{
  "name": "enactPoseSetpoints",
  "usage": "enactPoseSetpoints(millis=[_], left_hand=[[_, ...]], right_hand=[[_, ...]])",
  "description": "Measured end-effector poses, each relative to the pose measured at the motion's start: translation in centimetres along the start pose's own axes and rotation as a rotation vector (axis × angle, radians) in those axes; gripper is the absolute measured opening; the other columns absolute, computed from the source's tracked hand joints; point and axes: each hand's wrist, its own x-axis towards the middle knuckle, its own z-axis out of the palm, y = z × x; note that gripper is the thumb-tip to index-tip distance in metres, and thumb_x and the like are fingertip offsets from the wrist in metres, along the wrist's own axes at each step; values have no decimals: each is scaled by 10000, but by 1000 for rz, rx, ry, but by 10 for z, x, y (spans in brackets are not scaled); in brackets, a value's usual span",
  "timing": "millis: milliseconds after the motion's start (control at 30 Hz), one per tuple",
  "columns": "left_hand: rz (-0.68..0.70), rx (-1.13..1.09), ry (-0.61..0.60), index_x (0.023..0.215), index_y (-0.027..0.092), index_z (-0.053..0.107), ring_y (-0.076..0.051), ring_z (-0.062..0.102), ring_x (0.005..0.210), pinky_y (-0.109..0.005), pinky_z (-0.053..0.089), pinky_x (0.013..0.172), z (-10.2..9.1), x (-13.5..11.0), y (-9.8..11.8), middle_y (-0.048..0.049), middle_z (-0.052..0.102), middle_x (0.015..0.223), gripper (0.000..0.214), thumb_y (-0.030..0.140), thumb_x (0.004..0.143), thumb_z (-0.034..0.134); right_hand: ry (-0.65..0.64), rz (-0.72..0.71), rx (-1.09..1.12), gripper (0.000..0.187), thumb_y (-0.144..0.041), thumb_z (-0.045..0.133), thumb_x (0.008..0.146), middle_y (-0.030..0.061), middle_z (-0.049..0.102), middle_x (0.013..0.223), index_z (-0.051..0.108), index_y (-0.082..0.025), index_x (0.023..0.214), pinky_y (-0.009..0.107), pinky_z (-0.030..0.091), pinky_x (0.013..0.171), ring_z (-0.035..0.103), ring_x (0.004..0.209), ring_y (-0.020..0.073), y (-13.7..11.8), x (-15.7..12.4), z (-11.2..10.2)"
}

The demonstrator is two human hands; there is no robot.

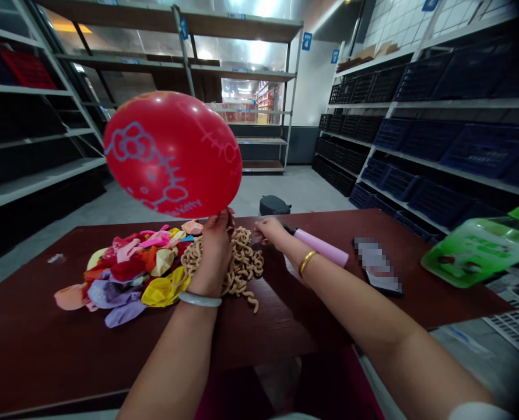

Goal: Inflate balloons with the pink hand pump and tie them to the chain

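An inflated red balloon [174,157] with a pale cartoon-cat print rises above the table, and my left hand [218,239] is closed around its lower end. To the right, my right hand [270,230] has its fingers pinched together over the table; whatever they hold is too small to make out. Behind and beside my left wrist lies a heap of tan, curled, stick-like pieces [244,262]. Uninflated balloons [132,268] in many colours are piled to its left. A pink cylinder [323,247] with a black end rests near my right wrist.
The dark red-brown table [286,326] holds a phone [377,265] at the right and a green-filled plastic jug [478,248] at its right edge. A dark stool [274,204] stands beyond. Shelves with dark crates [482,149] line the right side; more shelves [242,29] stand behind.
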Motion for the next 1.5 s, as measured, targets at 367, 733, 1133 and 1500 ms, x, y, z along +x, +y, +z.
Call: enactPoseSetpoints(millis=[367,733,1133,1500], left_hand=[[-92,-104,122,703,178,534,-92,486,485,-176,344,440,0,4,-4,31,532,565,115,240,643,610],[-126,-274,90,635,208,332,-71,328,368,-186,153,339,-7,2,14,64,366,506,214,272,714,521],[-137,-199,23,685,187,433,-52,306,374,-164,159,341,-4,2,13,69,377,515,219,305,716,615],[-257,-57,30,759,163,541,-101,534,473,-205,417,461,0,0,5,21,569,591,180,291,689,646]], right_hand=[[16,-44,151,212,-328,596,892,86,663,952,622,-118,889,291,514,730,630,830,161,-17,-13,7],[-348,-385,608,118,-319,526,911,-5,616,752,521,-207,875,381,501,864,648,798,153,-89,-68,-32],[-344,-700,393,157,-105,447,914,-54,490,685,565,-205,890,200,445,643,470,594,69,-173,-85,-24],[-216,-972,-960,172,-78,529,820,18,657,837,667,-177,800,240,354,635,551,727,131,-121,-73,-19]])
